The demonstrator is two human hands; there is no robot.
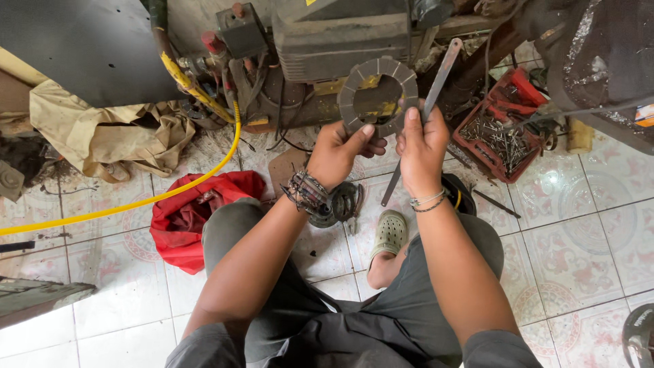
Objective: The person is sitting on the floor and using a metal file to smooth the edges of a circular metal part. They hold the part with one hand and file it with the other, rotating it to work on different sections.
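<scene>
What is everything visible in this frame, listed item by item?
ring-shaped friction disc: 1, grey with segmented face, held up in the left hand
flat metal bar: 1, grey, gripped in the right hand, slanting up to the right
tray of nails: 1, red, on the floor at right
yellow hose: 1, curving across the floor from the left up to the machine
red cloth: 1, bunched on the tiles beside the left knee
tan cloth: 1, crumpled at upper left
machine: 1, dark and greasy, top centre
round metal part: 1, dark, on the floor under the left wrist
clog sandal: 1, olive green, on the foot
tiled floor: white with pink pattern
left hand: 1, beaded bracelets on wrist
right hand: 1, thin bracelets on wrist
</scene>
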